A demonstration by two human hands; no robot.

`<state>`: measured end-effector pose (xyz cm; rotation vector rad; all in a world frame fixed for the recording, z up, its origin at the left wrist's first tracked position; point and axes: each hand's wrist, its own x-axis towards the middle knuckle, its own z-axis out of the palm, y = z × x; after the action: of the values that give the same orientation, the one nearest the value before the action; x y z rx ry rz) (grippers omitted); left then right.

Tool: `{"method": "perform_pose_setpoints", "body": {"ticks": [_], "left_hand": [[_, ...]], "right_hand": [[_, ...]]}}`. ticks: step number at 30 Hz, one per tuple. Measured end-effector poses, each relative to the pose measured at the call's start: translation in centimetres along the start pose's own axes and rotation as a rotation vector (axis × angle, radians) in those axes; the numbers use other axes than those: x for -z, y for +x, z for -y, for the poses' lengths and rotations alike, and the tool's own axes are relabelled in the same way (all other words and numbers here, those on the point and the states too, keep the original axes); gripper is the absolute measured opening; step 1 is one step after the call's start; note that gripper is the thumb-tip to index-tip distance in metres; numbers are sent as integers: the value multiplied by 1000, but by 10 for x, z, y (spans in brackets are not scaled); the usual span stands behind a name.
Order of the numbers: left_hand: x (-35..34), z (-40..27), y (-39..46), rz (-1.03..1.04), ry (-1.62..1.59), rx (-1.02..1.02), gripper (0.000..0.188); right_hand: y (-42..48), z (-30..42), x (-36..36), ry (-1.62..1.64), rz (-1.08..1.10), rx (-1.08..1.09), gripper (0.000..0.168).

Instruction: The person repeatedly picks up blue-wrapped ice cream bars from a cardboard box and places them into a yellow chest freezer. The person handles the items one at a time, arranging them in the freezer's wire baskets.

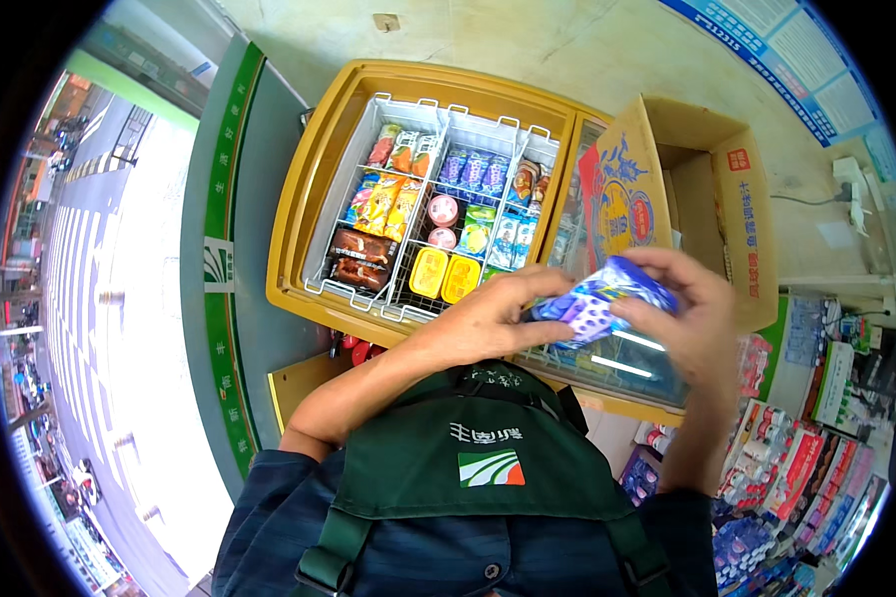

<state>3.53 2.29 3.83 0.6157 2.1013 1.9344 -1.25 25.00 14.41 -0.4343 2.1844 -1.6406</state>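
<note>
Both my hands hold blue-and-purple ice cream packs (597, 302) over the freezer's front right part. My left hand (504, 313) grips the left end; my right hand (672, 306) has its fingers round the right end. Whether it is one pack or several I cannot tell. To the left, wire baskets (448, 112) in the open chest freezer (287, 246) hold sorted ice cream. Similar purple packs (474, 173) stand in the middle basket's back part. Below them are pink-lidded tubs (443, 211), a green-and-yellow pack (478, 227) and yellow tubs (428, 273). Yellow packs (388, 205) and dark brown packs (361, 259) lie left.
An open cardboard box (750, 224) stands on the freezer's right side, on the glass lid (642, 373). A wall is behind. A grey-green door panel (261, 186) rises at the left, with a street beyond. Packed drinks (761, 448) are stacked at the lower right.
</note>
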Motion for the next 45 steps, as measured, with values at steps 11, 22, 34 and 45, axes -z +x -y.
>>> {"method": "perform_pose_setpoints", "body": {"ticks": [11, 22, 34, 45], "left_hand": [[0, 38, -48, -216, -498, 463, 27], [-5, 53, -47, -242, -497, 505, 33], [1, 49, -45, -297, -507, 569, 31], [-3, 52, -38, -299, -569, 573, 33]], "right_hand": [[32, -104, -58, 333, -47, -95, 31], [40, -127, -67, 389, -89, -90, 30], [48, -140, -62, 426, -47, -120, 34], [53, -131, -65, 105, -163, -23, 34]]}}
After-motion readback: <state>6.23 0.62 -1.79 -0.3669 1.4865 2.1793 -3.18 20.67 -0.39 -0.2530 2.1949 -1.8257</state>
